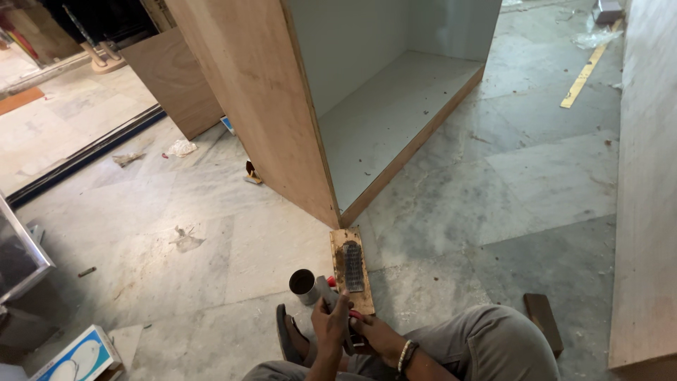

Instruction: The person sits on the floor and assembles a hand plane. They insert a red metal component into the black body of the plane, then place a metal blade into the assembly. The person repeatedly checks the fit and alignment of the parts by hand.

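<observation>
I sit on the marble floor with both hands together over my lap. My left hand (331, 321) is closed around a grey tool with red parts (324, 288), and its thumb lies at the near end of a small wooden block (360, 282). The block has a dark ridged metal piece (353, 267) on top. My right hand (375, 336), with a beaded bracelet on the wrist, grips the dark lower end of the same tool; what exactly it holds is partly hidden. An open tin can (303, 283) stands just left of the block.
A large plywood cabinet (282, 120) with a grey interior lies open right ahead. A plywood sheet (645, 212) runs along the right. A dark wood block (544, 317) lies by my right knee, a box (74, 360) at lower left, and my sandalled foot (287, 337) beside my hands.
</observation>
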